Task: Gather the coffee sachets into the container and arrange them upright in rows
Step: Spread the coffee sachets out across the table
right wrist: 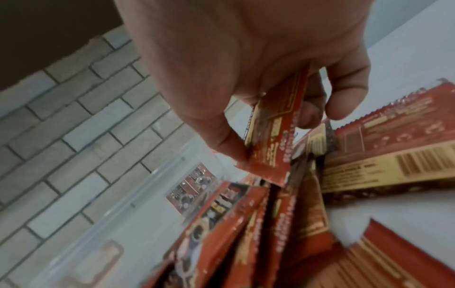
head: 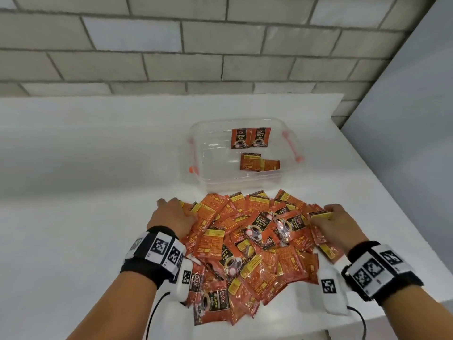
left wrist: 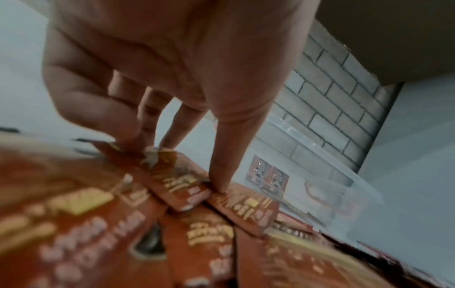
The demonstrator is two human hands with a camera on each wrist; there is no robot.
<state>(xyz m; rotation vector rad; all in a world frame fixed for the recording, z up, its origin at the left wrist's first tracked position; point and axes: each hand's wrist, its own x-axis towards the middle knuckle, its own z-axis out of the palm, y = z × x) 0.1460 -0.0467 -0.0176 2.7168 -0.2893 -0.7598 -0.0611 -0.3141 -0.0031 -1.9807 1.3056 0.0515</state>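
On the white table (head: 73, 168) lies one big heap of coffee sachets (head: 250, 244), orange-red with black and yellow print; they overlap each other in all directions, so many that I cannot count them exactly, but there are several dozens. Just behind the heap stands one clear container (head: 208, 192) with orange handles, open at the top. Inside it I count four sachets: two upright sachets (head: 250, 137) stand side by side against the far wall with the front print to the camera, and two more sachets (head: 259, 165) are nearer, partly overlapping, showing the back side; if these stand or lean I cannot tell. The left hand (head: 172, 215) is at the left edge of the heap with the fingers stretched down; in the left wrist view the thumb (left wrist: 230, 155) and the other fingertips press on the top sachets and grip nothing. The right hand (head: 339, 223) is at the right edge of the heap, and its fingers are curled around one held sachet (right wrist: 278, 124), pinched between the thumb and the other fingers, a little above the others. Both wrists carry a black band with square black-and-white markers, two bands in all. Behind the table there is a grey brick wall (head: 171, 45).
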